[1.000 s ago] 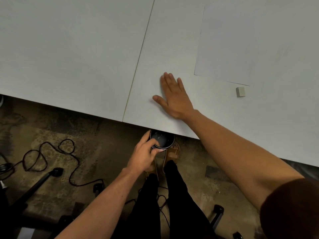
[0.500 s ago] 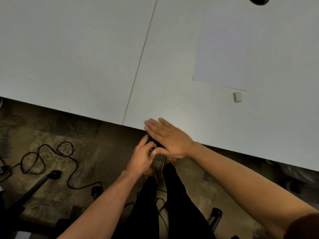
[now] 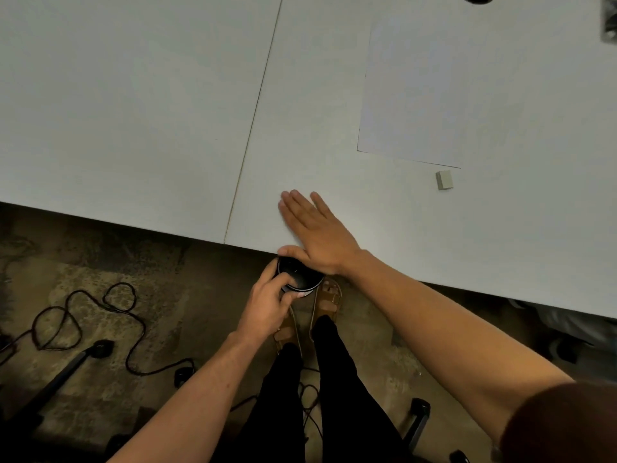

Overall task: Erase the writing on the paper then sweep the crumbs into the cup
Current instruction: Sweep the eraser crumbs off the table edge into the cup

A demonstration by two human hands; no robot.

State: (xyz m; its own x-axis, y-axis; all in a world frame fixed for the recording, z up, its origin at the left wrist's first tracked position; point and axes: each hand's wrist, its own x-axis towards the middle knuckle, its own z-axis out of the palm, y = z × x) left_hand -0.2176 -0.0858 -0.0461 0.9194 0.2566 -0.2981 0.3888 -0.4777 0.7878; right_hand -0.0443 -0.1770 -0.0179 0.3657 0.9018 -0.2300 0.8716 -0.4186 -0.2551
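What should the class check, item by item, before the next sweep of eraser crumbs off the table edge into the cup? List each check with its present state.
1. Cup held just below the table edge, mouth up: ok.
2. Left hand has a grip on the cup's rim: ok.
3. Right hand flat on the table, fingers straight, ready to sweep: ok.
4. Right hand lined up above the cup: ok.
5. Crumbs left on the table: cannot tell, too small to see.
6. Paper free of writing: cannot tell; none shows from this view.
7. Eraser clear of the sweep path: ok, it lies off to the right.
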